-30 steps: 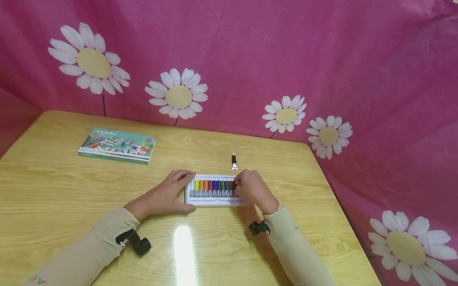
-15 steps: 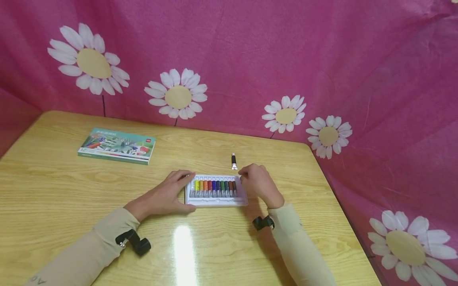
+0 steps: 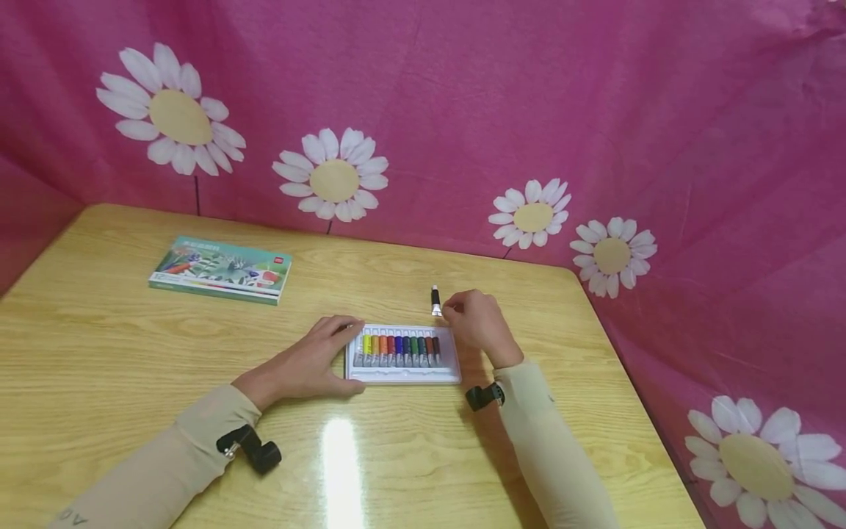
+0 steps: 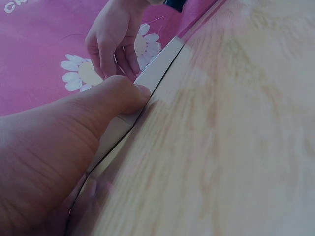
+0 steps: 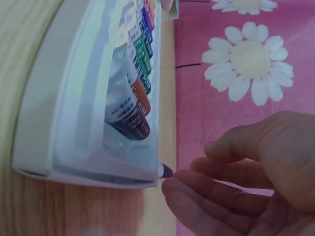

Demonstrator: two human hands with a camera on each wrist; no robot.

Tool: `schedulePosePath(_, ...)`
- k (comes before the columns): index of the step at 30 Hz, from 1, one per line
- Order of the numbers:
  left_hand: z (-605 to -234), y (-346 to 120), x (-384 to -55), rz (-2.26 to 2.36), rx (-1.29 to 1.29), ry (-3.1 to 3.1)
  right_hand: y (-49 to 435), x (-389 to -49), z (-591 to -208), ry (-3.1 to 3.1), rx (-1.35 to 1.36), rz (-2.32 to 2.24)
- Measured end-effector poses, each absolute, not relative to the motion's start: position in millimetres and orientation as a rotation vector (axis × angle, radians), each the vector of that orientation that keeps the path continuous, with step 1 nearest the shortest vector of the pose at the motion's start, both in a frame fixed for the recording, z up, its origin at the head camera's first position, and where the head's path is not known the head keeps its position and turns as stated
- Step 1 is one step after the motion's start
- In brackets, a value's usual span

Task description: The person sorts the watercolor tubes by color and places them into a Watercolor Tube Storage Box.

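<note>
A white plastic paint tray (image 3: 451,360) lies on the table with a row of small paint tubes (image 3: 399,351), yellow at the left through to dark brown. Its right end slot holds no tube. My left hand (image 3: 300,369) grips the tray's left end, thumb along the near side and fingers at the far side; the thumb (image 4: 118,96) presses that side in the left wrist view. Behind the tray lies a single black paint tube (image 3: 435,297). Beside its crimped end is my right hand (image 3: 481,322), fingers loosely bent, nothing between thumb and fingertips in the right wrist view.
A flat teal box (image 3: 220,270) with a printed picture of plants lies at the back left of the wooden table (image 3: 277,470). Pink cloth (image 3: 423,110) with large daisies hangs behind the table and along its right side.
My right hand has left the tubes at the tray's right end and moved back and slightly right, to beside the black tube. The left hand keeps its grip on the tray.
</note>
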State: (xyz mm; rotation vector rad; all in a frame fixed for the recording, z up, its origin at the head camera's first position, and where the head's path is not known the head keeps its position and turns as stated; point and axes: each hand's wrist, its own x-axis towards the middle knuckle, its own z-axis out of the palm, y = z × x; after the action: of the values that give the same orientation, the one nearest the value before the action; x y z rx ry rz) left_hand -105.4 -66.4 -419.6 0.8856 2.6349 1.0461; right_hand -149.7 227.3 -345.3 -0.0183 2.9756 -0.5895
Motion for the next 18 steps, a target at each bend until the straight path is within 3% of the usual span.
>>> schedulePosePath(18,-420,-66,-106,1.037,0.878,2.633,229,-198,-363,2.935,0.054,-0.602)
